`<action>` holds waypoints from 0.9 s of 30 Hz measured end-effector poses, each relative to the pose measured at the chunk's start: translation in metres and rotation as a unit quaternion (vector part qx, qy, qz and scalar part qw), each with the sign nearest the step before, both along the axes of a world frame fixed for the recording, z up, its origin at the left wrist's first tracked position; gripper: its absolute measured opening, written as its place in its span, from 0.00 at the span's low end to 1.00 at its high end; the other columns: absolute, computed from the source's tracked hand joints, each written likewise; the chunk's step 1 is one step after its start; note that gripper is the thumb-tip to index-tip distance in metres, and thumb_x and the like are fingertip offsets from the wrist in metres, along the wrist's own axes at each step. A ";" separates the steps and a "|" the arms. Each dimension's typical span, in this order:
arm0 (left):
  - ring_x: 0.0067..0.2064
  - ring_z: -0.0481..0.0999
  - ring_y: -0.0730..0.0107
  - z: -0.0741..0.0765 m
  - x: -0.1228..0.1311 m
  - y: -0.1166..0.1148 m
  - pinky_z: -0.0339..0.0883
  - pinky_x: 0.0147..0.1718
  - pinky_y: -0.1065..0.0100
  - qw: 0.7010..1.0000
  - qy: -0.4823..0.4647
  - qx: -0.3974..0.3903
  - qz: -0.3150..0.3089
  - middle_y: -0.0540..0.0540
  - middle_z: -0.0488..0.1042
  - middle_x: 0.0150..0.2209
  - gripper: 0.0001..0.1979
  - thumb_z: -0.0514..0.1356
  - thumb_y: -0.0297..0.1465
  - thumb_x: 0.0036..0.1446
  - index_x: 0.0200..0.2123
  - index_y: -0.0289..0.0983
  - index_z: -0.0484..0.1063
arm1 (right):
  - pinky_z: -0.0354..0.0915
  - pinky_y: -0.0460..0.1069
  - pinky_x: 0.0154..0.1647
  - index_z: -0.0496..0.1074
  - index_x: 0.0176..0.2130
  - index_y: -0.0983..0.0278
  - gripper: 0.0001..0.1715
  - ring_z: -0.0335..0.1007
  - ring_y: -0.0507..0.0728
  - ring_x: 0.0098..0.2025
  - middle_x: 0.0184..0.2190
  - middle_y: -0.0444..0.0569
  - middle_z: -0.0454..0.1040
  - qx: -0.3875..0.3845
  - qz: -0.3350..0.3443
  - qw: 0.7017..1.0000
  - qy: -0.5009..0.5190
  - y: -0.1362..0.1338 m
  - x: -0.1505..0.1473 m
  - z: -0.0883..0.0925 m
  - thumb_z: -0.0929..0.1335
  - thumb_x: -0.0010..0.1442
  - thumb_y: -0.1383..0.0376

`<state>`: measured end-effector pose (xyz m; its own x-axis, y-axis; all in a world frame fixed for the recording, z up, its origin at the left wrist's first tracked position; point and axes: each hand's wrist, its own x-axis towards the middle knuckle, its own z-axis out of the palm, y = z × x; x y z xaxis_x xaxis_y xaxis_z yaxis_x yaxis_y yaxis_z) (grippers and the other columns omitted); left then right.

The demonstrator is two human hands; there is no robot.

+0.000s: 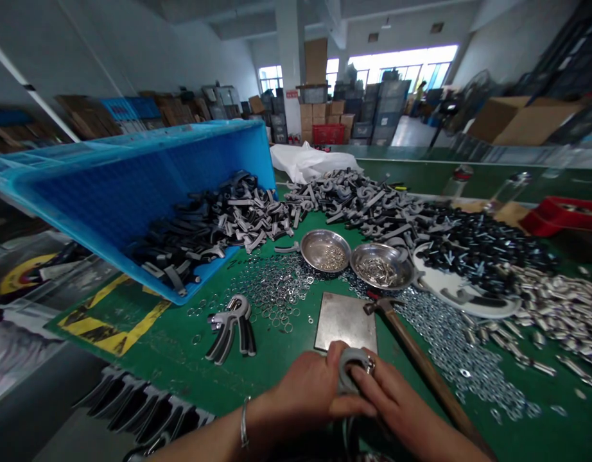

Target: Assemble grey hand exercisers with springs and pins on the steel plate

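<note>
Near the table's front edge, my left hand (313, 385) and my right hand (390, 391) are closed together around a hand grip exerciser. Its grey hooked head (348, 367) shows between the fingers; its lower part is mostly hidden. Just beyond the hands lies a square metal plate (347, 321). Beside the plate, on the right, is a hammer (406, 340) with a wooden handle. An assembled-looking hand grip exerciser (232, 328) rests on the green table to the left.
A tipped blue crate (132, 199) spills grey-black handles (363, 196). Two metal bowls (325, 250) (381, 264) contain small parts. Loose rings (277, 289), nuts (450, 353), black-handled screws (479, 247) and metal cylinders (560, 308) cover the surroundings. More grip exercisers (142, 407) line the lower left edge.
</note>
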<state>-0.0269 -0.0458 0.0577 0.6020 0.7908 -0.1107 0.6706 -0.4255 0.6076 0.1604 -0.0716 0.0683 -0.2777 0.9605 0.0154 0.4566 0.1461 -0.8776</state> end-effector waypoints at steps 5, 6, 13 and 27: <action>0.31 0.81 0.50 -0.005 0.007 0.019 0.66 0.28 0.64 0.997 -0.014 0.057 -0.041 0.38 0.79 0.32 0.40 0.62 0.61 0.47 0.51 0.35 0.67 | 0.71 0.50 0.44 0.72 0.46 0.61 0.18 0.76 0.58 0.43 0.41 0.51 0.79 -0.037 0.034 0.998 -0.027 0.005 0.005 -0.015 0.58 0.70 0.55; 0.32 0.81 0.50 -0.009 0.010 0.030 0.67 0.28 0.64 0.997 -0.011 0.061 -0.043 0.38 0.79 0.32 0.39 0.62 0.61 0.48 0.51 0.35 0.67 | 0.71 0.50 0.43 0.72 0.46 0.62 0.19 0.76 0.58 0.42 0.40 0.51 0.79 -0.035 0.046 0.997 -0.053 0.016 0.010 -0.018 0.58 0.70 0.55; 0.38 0.82 0.44 -0.022 0.041 0.124 0.74 0.34 0.57 0.966 0.193 0.141 -0.098 0.32 0.80 0.36 0.29 0.60 0.53 0.57 0.45 0.32 0.75 | 0.63 0.54 0.51 0.78 0.44 0.64 0.16 0.70 0.62 0.49 0.43 0.55 0.78 0.150 -0.030 0.911 -0.383 0.150 0.087 -0.020 0.63 0.68 0.61; 0.44 0.81 0.55 -0.031 0.161 0.257 0.74 0.46 0.61 0.951 0.211 0.196 -0.114 0.33 0.80 0.41 0.10 0.56 0.25 0.64 0.41 0.30 0.78 | 0.64 0.56 0.46 0.77 0.42 0.67 0.10 0.69 0.68 0.50 0.42 0.62 0.79 0.100 -0.072 0.874 -0.470 0.242 0.119 -0.070 0.66 0.63 0.68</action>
